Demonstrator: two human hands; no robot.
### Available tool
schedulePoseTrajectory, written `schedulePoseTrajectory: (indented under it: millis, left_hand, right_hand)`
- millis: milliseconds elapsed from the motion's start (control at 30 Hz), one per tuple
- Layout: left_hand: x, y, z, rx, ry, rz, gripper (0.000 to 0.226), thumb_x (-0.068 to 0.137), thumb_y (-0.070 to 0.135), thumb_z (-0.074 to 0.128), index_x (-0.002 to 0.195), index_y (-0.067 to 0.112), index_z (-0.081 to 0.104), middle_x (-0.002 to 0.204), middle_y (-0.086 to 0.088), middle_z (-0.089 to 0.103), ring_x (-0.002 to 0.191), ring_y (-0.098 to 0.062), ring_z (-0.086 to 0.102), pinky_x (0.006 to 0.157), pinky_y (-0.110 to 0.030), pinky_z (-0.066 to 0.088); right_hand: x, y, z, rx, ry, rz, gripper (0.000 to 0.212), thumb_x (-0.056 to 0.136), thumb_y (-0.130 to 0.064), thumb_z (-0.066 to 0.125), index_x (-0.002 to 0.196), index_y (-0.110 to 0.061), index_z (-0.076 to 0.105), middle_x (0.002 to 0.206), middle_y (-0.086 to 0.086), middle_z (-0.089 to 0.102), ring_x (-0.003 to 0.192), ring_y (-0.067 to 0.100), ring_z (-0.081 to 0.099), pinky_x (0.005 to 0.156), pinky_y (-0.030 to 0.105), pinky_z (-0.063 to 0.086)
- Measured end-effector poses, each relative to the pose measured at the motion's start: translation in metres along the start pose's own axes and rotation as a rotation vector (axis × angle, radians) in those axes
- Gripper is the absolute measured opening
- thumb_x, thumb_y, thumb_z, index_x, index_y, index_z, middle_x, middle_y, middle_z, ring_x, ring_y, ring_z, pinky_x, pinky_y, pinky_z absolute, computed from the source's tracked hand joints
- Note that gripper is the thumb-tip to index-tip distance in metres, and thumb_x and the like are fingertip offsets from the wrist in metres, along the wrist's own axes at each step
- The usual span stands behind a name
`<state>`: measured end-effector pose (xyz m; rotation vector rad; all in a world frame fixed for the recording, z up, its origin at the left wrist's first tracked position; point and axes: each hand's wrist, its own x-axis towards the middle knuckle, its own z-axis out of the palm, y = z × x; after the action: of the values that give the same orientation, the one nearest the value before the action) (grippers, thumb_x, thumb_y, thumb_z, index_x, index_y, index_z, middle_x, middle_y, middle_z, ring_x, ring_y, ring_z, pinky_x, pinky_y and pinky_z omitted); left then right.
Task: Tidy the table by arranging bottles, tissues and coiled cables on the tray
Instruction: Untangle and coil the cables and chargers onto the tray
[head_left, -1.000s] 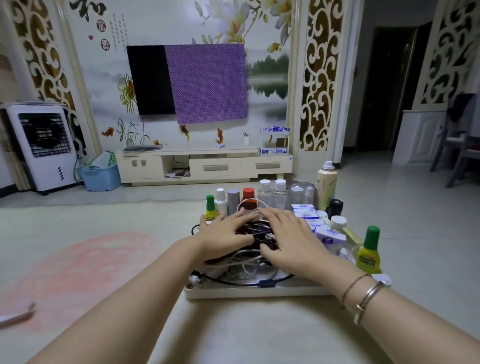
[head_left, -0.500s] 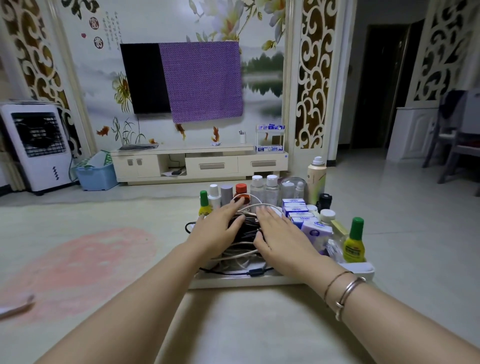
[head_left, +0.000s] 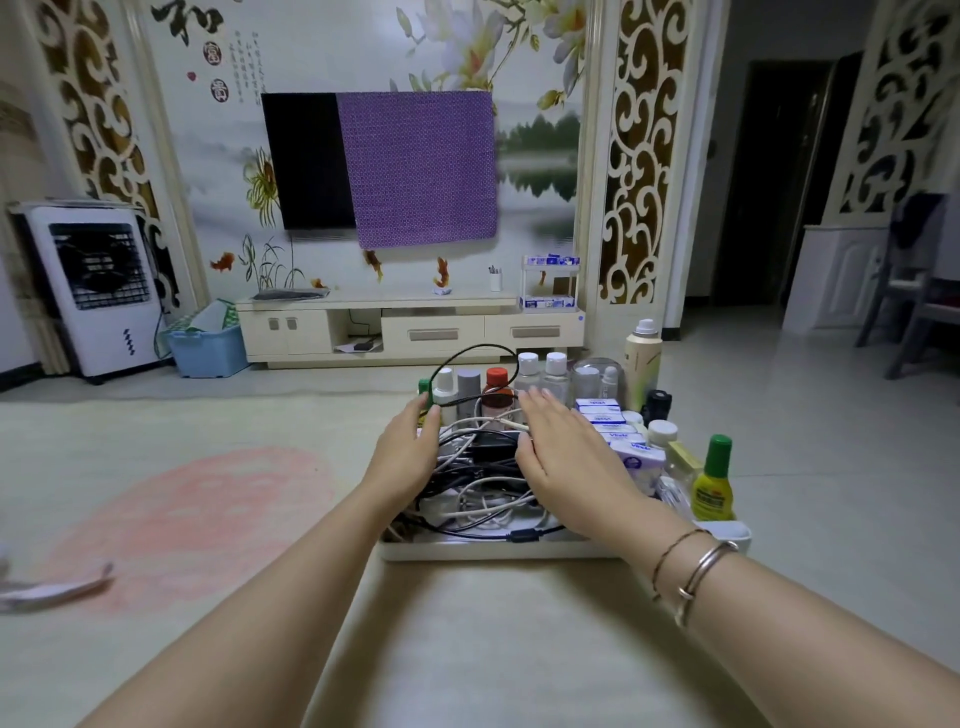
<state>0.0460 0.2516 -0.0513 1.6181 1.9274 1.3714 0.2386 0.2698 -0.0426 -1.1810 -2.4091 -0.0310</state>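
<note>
A white tray (head_left: 498, 550) sits on the table in front of me. A pile of black and white coiled cables (head_left: 480, 475) fills its near left part, with one black loop springing up over the bottles. My left hand (head_left: 408, 449) flanks the pile on its left, fingers extended against it. My right hand (head_left: 563, 457) flanks it on the right, palm down and fingers apart. Small bottles (head_left: 540, 371) stand in a row along the tray's far edge. Blue-and-white tissue packs (head_left: 618, 434) lie in a line to the right. A green-capped yellow bottle (head_left: 712, 483) stands at the right end.
A tall spray can (head_left: 643, 358) and a black bottle (head_left: 657, 405) stand at the tray's far right. A pale object (head_left: 52, 590) lies at the table's left edge. Beyond are a TV cabinet (head_left: 410, 330), an air cooler (head_left: 96, 288) and chairs (head_left: 914, 291).
Both hands have come off the top of the cable pile and moved apart to its two sides. A black cable loop has sprung up above the bottles.
</note>
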Motion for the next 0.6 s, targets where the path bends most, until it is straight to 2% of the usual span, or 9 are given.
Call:
schedulePoseTrajectory:
  millis: [100,133,200,267,300,367,433,533,600]
  left_hand:
    - [0.005,0.0,0.005,0.078,-0.01,0.037,0.038,0.102,0.032,0.036,0.13,0.014,0.054,0.137,-0.006,0.052,0.127,-0.019,0.044,0.098,-0.026,0.031]
    - [0.007,0.0,0.007,0.096,-0.003,0.048,0.036,0.102,0.033,0.037,0.123,0.013,0.058,0.133,-0.007,0.054,0.124,-0.02,0.046,0.098,-0.028,0.033]
    - [0.013,0.002,0.01,0.09,0.041,0.048,0.033,0.101,0.035,0.039,0.106,0.012,0.061,0.119,-0.006,0.056,0.113,-0.021,0.051,0.089,-0.032,0.039]
    - [0.017,0.005,0.012,0.064,0.078,0.043,0.032,0.099,0.039,0.042,0.095,0.012,0.06,0.105,-0.003,0.059,0.1,-0.02,0.056,0.076,-0.029,0.037]
    - [0.02,0.006,0.014,0.049,0.081,0.042,0.031,0.098,0.04,0.045,0.094,0.013,0.059,0.101,-0.002,0.059,0.095,-0.017,0.056,0.073,-0.028,0.036]
    - [0.025,0.008,0.017,0.012,0.097,0.031,0.026,0.095,0.041,0.051,0.096,0.015,0.054,0.1,0.0,0.059,0.089,-0.015,0.054,0.069,-0.028,0.037]
    - [0.032,0.012,0.02,-0.006,0.142,0.016,0.024,0.092,0.036,0.057,0.102,0.016,0.047,0.108,-0.002,0.055,0.092,-0.018,0.053,0.074,-0.031,0.04]
    - [0.047,0.015,0.022,0.05,0.171,-0.041,0.046,0.088,0.025,0.062,0.124,0.014,0.036,0.129,-0.008,0.044,0.111,-0.028,0.05,0.095,-0.043,0.043]
    - [0.055,0.013,0.022,0.018,0.126,-0.145,0.06,0.085,0.016,0.062,0.134,0.014,0.027,0.134,-0.012,0.041,0.114,-0.034,0.049,0.099,-0.046,0.042]
  right_hand:
    - [0.004,-0.003,-0.001,0.022,-0.007,-0.006,0.054,0.102,-0.032,0.023,0.153,-0.014,0.018,0.161,0.001,0.013,0.147,0.012,0.007,0.118,0.031,0.006]
    - [0.006,-0.003,-0.001,0.033,-0.004,0.002,0.051,0.102,-0.032,0.024,0.15,-0.014,0.027,0.158,0.003,0.023,0.146,0.016,0.015,0.118,0.033,0.012]
    - [0.009,-0.002,0.0,0.11,0.006,0.033,0.04,0.101,-0.03,0.027,0.132,-0.015,0.046,0.131,0.005,0.054,0.126,0.025,0.044,0.103,0.038,0.035]
    - [0.009,-0.003,0.001,0.266,-0.022,0.072,0.031,0.1,-0.032,0.027,0.121,-0.022,0.047,0.1,-0.002,0.06,0.1,0.021,0.054,0.082,0.039,0.043]
    - [0.01,-0.002,0.003,0.326,-0.046,0.079,0.028,0.1,-0.033,0.027,0.12,-0.025,0.045,0.096,-0.004,0.059,0.095,0.018,0.054,0.08,0.039,0.045]
    - [0.011,0.0,0.005,0.396,-0.035,0.066,0.023,0.1,-0.034,0.029,0.116,-0.029,0.043,0.104,-0.006,0.056,0.097,0.013,0.053,0.084,0.04,0.046]
    - [0.015,0.003,0.005,0.445,0.017,0.067,0.017,0.099,-0.031,0.03,0.11,-0.03,0.044,0.111,-0.006,0.052,0.102,0.012,0.051,0.089,0.038,0.044]
    - [0.018,0.008,0.005,0.486,0.022,0.084,0.02,0.099,-0.028,0.029,0.107,-0.027,0.047,0.112,-0.005,0.052,0.102,0.011,0.051,0.089,0.038,0.044]
    - [0.019,0.011,0.008,0.499,0.019,0.071,0.022,0.099,-0.024,0.029,0.106,-0.027,0.049,0.11,-0.006,0.053,0.101,0.008,0.051,0.088,0.036,0.044]
